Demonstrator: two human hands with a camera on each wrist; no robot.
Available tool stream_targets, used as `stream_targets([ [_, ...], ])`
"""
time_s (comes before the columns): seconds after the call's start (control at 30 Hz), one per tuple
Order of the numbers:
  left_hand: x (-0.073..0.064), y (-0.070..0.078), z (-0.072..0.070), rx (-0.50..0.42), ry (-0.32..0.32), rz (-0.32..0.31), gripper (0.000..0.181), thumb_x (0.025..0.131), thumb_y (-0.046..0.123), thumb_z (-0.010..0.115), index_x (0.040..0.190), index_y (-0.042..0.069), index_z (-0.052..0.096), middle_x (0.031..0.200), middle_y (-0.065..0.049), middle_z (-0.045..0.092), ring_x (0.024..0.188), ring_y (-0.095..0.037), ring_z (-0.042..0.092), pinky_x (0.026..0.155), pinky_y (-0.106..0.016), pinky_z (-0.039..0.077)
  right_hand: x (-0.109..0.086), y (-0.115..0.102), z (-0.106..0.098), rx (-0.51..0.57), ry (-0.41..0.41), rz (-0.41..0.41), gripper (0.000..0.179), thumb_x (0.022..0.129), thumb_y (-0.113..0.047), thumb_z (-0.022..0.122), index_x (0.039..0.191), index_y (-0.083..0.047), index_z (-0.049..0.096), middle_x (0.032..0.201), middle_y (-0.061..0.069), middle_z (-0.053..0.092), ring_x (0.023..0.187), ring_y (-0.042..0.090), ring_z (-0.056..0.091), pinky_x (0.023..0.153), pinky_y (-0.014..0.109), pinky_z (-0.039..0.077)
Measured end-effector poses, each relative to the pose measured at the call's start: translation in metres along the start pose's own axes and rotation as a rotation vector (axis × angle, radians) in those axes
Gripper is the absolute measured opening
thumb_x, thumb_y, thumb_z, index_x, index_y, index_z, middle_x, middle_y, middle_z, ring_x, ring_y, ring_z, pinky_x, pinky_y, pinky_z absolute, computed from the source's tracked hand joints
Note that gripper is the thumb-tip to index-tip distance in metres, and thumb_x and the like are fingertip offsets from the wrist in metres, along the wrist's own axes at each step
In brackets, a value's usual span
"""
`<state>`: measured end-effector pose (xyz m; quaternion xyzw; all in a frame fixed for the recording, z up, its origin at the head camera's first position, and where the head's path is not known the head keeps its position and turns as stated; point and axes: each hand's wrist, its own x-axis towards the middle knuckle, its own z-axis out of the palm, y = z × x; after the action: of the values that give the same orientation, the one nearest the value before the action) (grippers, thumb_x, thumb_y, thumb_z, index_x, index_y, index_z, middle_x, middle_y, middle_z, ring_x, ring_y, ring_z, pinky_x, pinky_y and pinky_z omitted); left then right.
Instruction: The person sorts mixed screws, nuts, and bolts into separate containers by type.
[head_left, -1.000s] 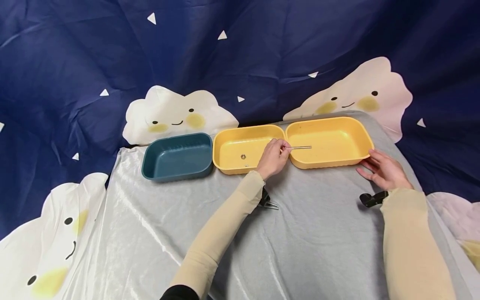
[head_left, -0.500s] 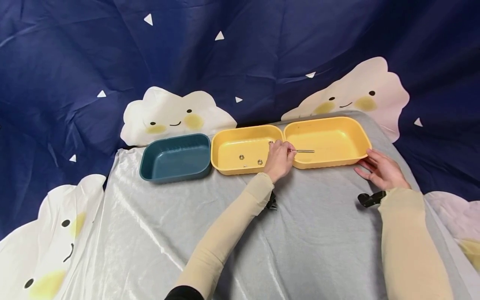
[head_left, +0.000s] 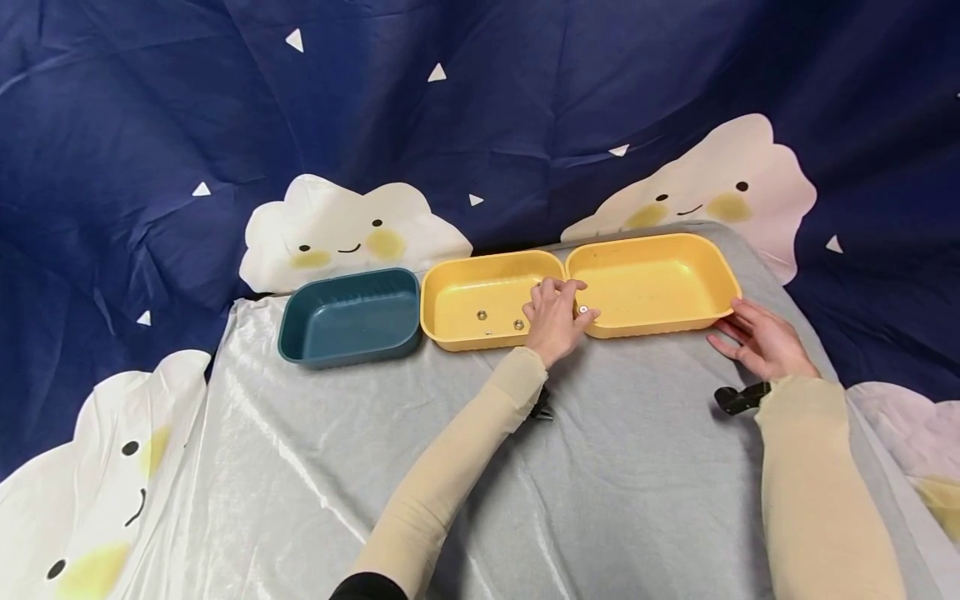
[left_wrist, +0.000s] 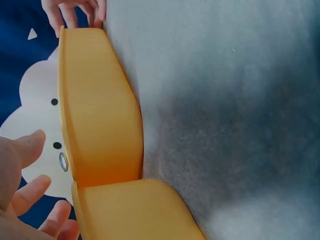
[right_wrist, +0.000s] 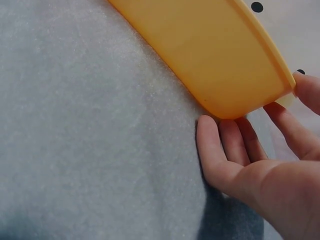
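Observation:
My left hand (head_left: 555, 321), fingers spread, is over the join between the middle yellow bin (head_left: 465, 340) and the right yellow bin (head_left: 660, 323). A small round metal piece (head_left: 583, 309) shows beside its thumb; in the left wrist view this metal ring (left_wrist: 63, 162) appears near the bin's rim, apart from the fingertips. Whether it is in the air cannot be told. Several small metal nuts, such as this nut (head_left: 518, 324), lie in the middle bin, partly hidden by the hand. At the right bin's outer corner, my right hand (head_left: 772, 337) holds the rim and end wall with curled fingers.
A dark teal bin (head_left: 352, 354) stands at the left end of the row, close against the middle bin. All three sit on a grey cloth-covered table (head_left: 637, 467). A blue curtain with cloud prints (head_left: 360, 217) hangs right behind them.
A thin metal streak or rod stuck out rightward from the left fingers earlier; now those fingers are spread and a round metal piece shows there. The left hand shifted slightly right, uncovering nuts. The right hand stayed.

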<state>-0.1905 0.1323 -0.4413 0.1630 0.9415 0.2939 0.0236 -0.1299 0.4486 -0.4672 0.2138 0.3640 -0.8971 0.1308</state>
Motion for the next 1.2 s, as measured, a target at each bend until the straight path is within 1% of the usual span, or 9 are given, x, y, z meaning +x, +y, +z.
stream_targets([
  [0.23, -0.002, -0.009, -0.005, -0.046, 0.031, -0.012, 0.049, 0.088, 0.044, 0.068, 0.130, 0.022, 0.055, 0.127, -0.004, 0.047, 0.117, -0.024, 0.039, 0.087, -0.037, 0.031, 0.001, -0.001, 0.002, -0.006, 0.002, 0.007, 0.019, 0.098, -0.016, 0.055, 0.115, -0.018, 0.063, 0.103, 0.000, 0.070, 0.097, 0.015, 0.066, 0.077, 0.045, 0.056],
  [0.57, -0.009, -0.016, -0.018, -0.070, 0.032, -0.004, 0.048, 0.084, 0.036, 0.075, 0.126, 0.019, 0.059, 0.125, -0.004, 0.047, 0.118, -0.025, 0.039, 0.093, -0.040, 0.032, 0.001, 0.001, 0.003, 0.019, -0.018, -0.005, 0.021, 0.100, -0.014, 0.051, 0.118, -0.016, 0.062, 0.103, 0.002, 0.071, 0.097, 0.018, 0.067, 0.074, 0.047, 0.057],
  [0.73, -0.013, -0.018, -0.022, -0.088, 0.034, 0.006, 0.047, 0.082, 0.034, 0.077, 0.124, 0.020, 0.060, 0.123, -0.004, 0.047, 0.116, -0.024, 0.039, 0.093, -0.039, 0.032, 0.001, 0.001, 0.002, 0.025, -0.019, -0.007, 0.021, 0.100, -0.013, 0.051, 0.118, -0.016, 0.063, 0.103, 0.002, 0.071, 0.096, 0.018, 0.067, 0.074, 0.047, 0.057],
  [1.03, -0.021, -0.018, -0.034, -0.149, 0.020, 0.079, 0.046, 0.082, 0.032, 0.078, 0.122, 0.017, 0.061, 0.120, -0.005, 0.049, 0.115, -0.024, 0.040, 0.096, -0.037, 0.035, 0.001, 0.001, 0.000, 0.023, -0.014, -0.001, 0.023, 0.098, -0.015, 0.054, 0.119, -0.018, 0.063, 0.105, 0.000, 0.070, 0.097, 0.016, 0.066, 0.077, 0.046, 0.056],
  [1.13, -0.025, -0.021, -0.038, -0.144, 0.015, 0.118, 0.044, 0.083, 0.033, 0.077, 0.121, 0.016, 0.062, 0.119, -0.004, 0.049, 0.112, -0.023, 0.041, 0.095, -0.035, 0.036, 0.001, 0.001, -0.001, 0.027, -0.021, 0.000, 0.024, 0.098, -0.015, 0.055, 0.121, -0.019, 0.061, 0.106, 0.000, 0.070, 0.098, 0.016, 0.066, 0.078, 0.046, 0.056],
  [1.2, -0.028, -0.025, -0.040, -0.130, 0.006, 0.157, 0.042, 0.084, 0.032, 0.076, 0.120, 0.015, 0.063, 0.118, -0.005, 0.051, 0.109, -0.022, 0.042, 0.094, -0.033, 0.037, 0.001, 0.001, -0.001, 0.024, -0.024, 0.002, 0.024, 0.098, -0.015, 0.055, 0.121, -0.019, 0.061, 0.107, 0.000, 0.070, 0.098, 0.016, 0.066, 0.078, 0.046, 0.056],
])
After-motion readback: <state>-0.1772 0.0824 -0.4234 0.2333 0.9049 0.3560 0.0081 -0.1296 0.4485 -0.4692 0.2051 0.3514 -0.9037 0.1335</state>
